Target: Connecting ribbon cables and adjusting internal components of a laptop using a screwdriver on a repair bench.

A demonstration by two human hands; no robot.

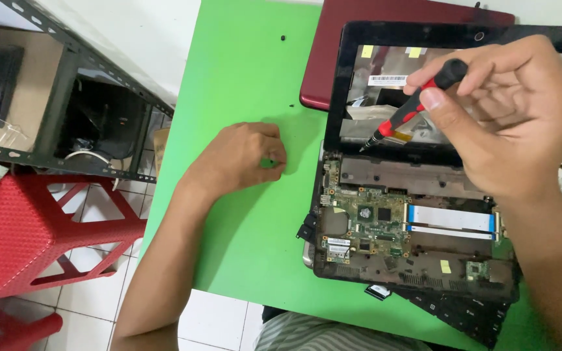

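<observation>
My right hand (512, 114) holds a red and black screwdriver (411, 110) above an opened small laptop, tip pointing down-left near the hinge. The laptop base (417, 263) lies with its green circuit board (369, 218) and a white-and-blue flat ribbon cable (450, 221) exposed. Its black screen bezel (343, 84) stands open, the panel gone. My left hand (242, 156) rests on the green table (248, 71), fingertips pinched together at the surface; whether they hold something small I cannot tell.
A dark red laptop lid (323, 58) lies behind the bezel. A black keyboard (463, 315) sits at the table's front edge. Two tiny dark screws (283, 38) lie on the table. A red plastic stool (27, 231) and a metal shelf frame (66, 84) stand at left.
</observation>
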